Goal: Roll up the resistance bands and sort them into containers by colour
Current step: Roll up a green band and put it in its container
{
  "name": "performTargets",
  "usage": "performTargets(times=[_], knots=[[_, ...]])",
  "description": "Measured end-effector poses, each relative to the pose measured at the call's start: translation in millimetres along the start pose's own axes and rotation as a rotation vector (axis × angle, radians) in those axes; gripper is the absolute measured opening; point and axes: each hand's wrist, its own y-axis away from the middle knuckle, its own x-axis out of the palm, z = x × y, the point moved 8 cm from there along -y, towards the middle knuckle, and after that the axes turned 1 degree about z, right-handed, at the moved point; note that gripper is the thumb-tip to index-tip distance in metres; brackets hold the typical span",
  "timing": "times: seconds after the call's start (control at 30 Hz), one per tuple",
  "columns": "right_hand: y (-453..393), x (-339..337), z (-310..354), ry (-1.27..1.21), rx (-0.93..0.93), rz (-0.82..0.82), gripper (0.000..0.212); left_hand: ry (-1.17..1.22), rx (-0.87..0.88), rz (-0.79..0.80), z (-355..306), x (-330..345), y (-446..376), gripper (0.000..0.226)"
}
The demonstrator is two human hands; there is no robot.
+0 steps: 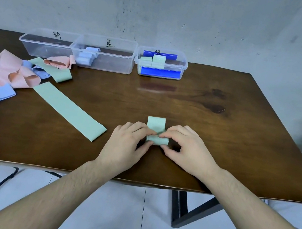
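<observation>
Green band [156, 124], near end hidden under both hands' fingers [150, 132].

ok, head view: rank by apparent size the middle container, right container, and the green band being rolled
1. middle container, clearly widest.
2. right container, narrower.
3. green band pinched by left hand and right hand, smallest though nearest the camera; part is hidden under the fingers.

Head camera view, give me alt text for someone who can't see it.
Two bare hands, left hand and right hand, roll a green band on a brown table. Loose pink, blue and green bands lie at far left, with three clear containers along the back edge.
</observation>
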Motion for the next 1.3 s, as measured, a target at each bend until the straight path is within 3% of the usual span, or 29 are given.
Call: performTargets(times=[0.93, 1.3], knots=[[-16, 3, -8, 0.062, 0.054, 0.024, 0.033, -0.041, 0.002, 0.001, 4, 0, -16, 0.028], [24, 0, 16, 0.067, 0.004, 0.031, 0.032, -0.018, 0.155, -0.048, -14, -5, 22, 0.026]])
